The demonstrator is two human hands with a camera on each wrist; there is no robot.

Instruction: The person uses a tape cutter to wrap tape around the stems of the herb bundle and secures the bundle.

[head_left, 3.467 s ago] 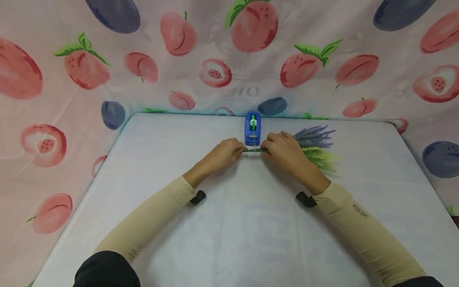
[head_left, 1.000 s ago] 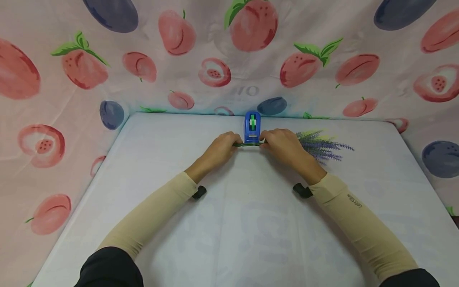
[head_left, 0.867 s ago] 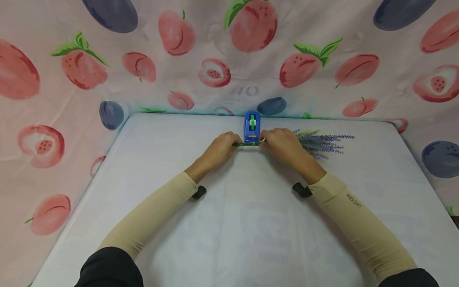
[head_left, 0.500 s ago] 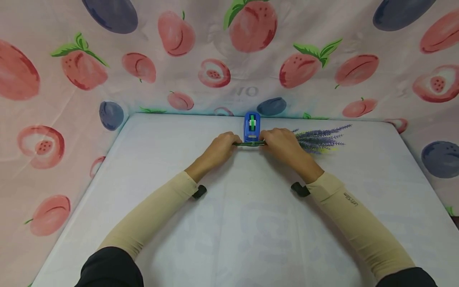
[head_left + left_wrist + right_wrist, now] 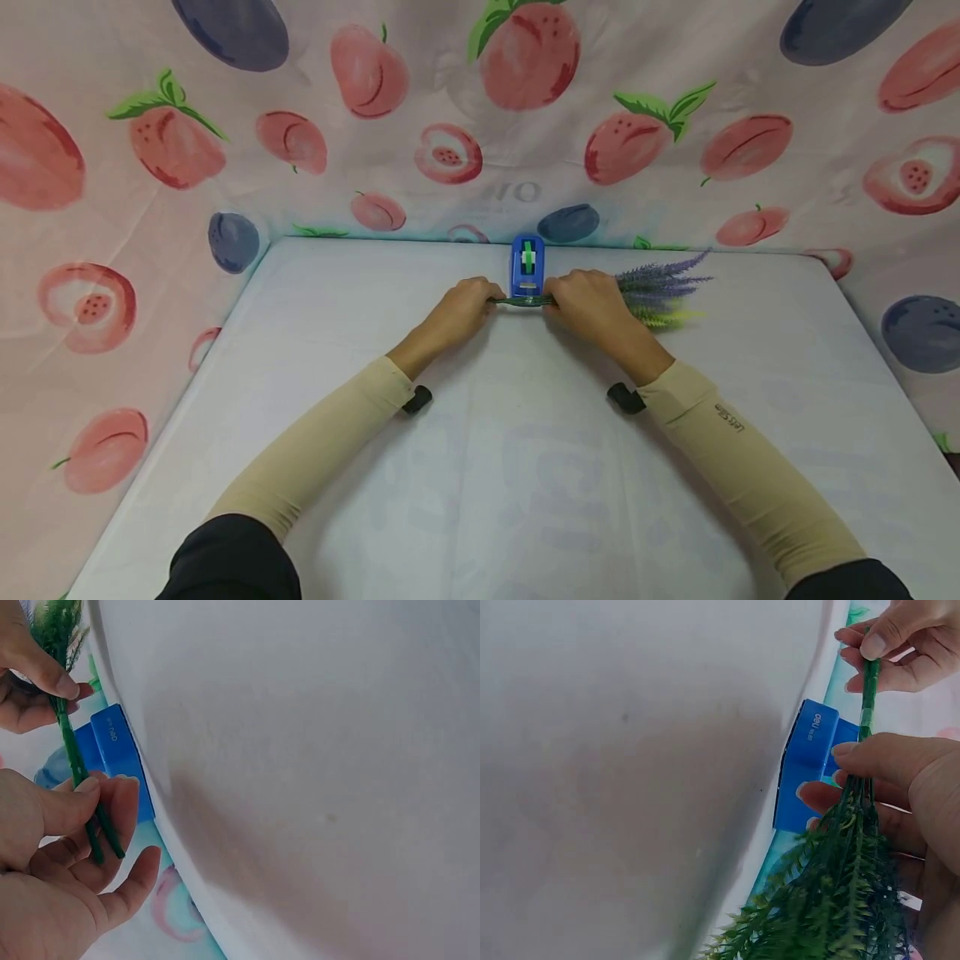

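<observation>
Just in front of the blue tape dispenser (image 5: pixel 528 265), a bunch of artificial lavender (image 5: pixel 660 283) is held sideways between both hands. Its purple and yellow-green heads spread out to the right. My left hand (image 5: pixel 467 304) pinches the green stems (image 5: pixel 72 750) near their cut ends between thumb and fingers. Closer to the heads, my right hand (image 5: pixel 588 302) pinches the same stems. A paler, shiny band (image 5: pixel 866 718) crosses the stems between the hands in the right wrist view; it looks like clear tape. Part of the bunch is hidden behind the right hand.
A white-covered table (image 5: pixel 510 467) lies beneath the arms. Behind its far edge hangs a fruit-printed cloth (image 5: pixel 450 83), which also covers the left side. The dispenser stands close to that far edge.
Both hands and the bunch have shifted slightly toward the dispenser since the earliest frame. The bunch has turned about its stems: lately the purple heads rose and yellow-green ones showed below.
</observation>
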